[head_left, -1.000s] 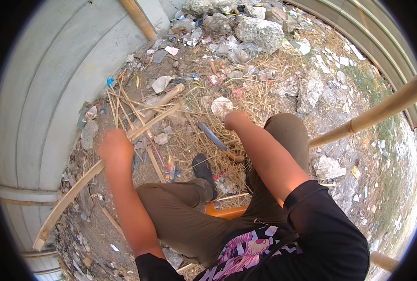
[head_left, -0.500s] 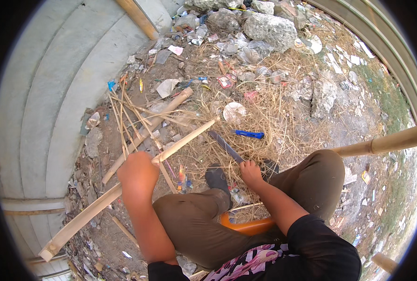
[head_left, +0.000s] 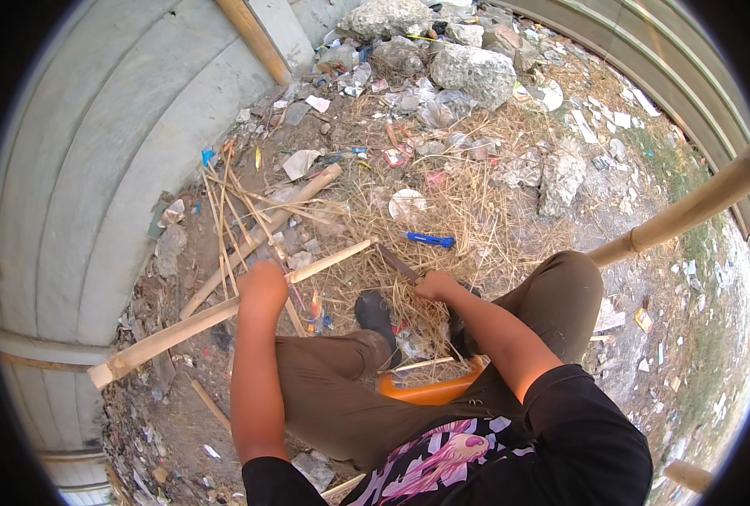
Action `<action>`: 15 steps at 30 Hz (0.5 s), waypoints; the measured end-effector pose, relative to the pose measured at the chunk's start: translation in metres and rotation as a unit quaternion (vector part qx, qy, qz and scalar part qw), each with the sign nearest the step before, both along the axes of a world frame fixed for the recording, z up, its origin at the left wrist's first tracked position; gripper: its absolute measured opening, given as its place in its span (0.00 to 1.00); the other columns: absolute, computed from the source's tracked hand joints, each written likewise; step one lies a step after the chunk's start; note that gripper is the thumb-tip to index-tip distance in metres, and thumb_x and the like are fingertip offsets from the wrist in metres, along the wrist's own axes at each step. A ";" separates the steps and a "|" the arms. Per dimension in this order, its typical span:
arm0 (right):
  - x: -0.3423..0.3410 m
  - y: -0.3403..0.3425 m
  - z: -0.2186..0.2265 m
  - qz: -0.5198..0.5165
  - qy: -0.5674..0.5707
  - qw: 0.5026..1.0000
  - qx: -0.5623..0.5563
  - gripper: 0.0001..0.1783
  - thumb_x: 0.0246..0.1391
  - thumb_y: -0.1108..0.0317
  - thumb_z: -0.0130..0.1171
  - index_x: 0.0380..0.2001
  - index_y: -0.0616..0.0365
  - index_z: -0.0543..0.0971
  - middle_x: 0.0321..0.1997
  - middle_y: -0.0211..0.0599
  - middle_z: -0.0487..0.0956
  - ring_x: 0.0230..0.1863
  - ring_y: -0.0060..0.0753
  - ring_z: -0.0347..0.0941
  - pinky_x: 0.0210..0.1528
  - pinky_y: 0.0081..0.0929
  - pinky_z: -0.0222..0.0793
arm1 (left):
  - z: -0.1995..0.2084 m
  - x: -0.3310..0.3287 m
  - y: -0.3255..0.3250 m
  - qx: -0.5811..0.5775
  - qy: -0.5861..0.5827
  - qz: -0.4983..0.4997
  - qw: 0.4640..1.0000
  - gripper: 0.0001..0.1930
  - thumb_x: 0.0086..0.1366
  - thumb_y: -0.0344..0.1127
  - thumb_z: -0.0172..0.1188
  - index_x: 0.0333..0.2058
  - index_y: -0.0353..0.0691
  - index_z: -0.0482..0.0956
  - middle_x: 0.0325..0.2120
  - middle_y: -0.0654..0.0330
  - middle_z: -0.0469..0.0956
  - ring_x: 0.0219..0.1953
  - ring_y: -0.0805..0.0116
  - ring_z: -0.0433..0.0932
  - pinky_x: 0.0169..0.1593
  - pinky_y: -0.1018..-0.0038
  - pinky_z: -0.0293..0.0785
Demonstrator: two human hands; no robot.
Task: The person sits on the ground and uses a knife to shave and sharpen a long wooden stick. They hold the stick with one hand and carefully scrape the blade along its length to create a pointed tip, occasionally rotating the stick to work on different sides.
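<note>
While the left hand (head_left: 263,285) is closed around a long pale bamboo strip (head_left: 223,312), the right hand (head_left: 435,287) grips a dark blade (head_left: 398,264) whose tip meets the strip's far end, just beside that hand. A slip looks possible: the blade points toward the shoe (head_left: 375,314) and knee below it, and loose straw (head_left: 476,228) under the strip could let it skid. The strip is straight, light tan and flat-faced, and runs from the blade past the left hand down to the concrete wall (head_left: 88,169). A blue tool (head_left: 430,239) lies just beyond the right hand.
</note>
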State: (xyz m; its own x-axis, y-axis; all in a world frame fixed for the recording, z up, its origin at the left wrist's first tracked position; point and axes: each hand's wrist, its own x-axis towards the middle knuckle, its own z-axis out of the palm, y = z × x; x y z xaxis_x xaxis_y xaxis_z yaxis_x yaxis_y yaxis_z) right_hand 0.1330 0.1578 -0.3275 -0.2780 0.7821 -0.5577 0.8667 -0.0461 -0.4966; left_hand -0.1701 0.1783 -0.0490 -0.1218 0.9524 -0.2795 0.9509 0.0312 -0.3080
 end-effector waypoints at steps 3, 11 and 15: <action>-0.002 -0.005 0.064 -0.183 0.097 0.977 -0.049 0.30 0.46 0.50 0.61 0.43 0.66 0.83 0.41 0.61 0.83 0.44 0.54 0.82 0.50 0.47 0.78 | 0.001 0.010 -0.001 -0.001 -0.001 -0.013 1.000 0.12 0.64 0.38 0.61 0.42 0.41 0.86 0.43 0.51 0.84 0.46 0.51 0.84 0.46 0.57 0.80; 0.009 -0.057 0.145 -0.214 -0.074 0.968 0.107 0.24 0.53 0.52 0.63 0.39 0.65 0.85 0.39 0.54 0.84 0.44 0.55 0.82 0.45 0.45 0.78 | -0.003 0.031 -0.012 0.037 -0.010 -0.087 0.996 0.11 0.62 0.33 0.60 0.40 0.38 0.86 0.38 0.50 0.85 0.42 0.52 0.86 0.44 0.59 0.82; 0.012 -0.082 0.166 -0.293 0.054 0.929 0.219 0.22 0.58 0.51 0.63 0.34 0.65 0.83 0.28 0.52 0.82 0.30 0.49 0.79 0.33 0.40 0.74 | 0.006 0.042 -0.029 0.050 0.006 -0.126 0.991 0.09 0.61 0.31 0.60 0.38 0.40 0.87 0.37 0.53 0.86 0.41 0.55 0.86 0.42 0.61 0.83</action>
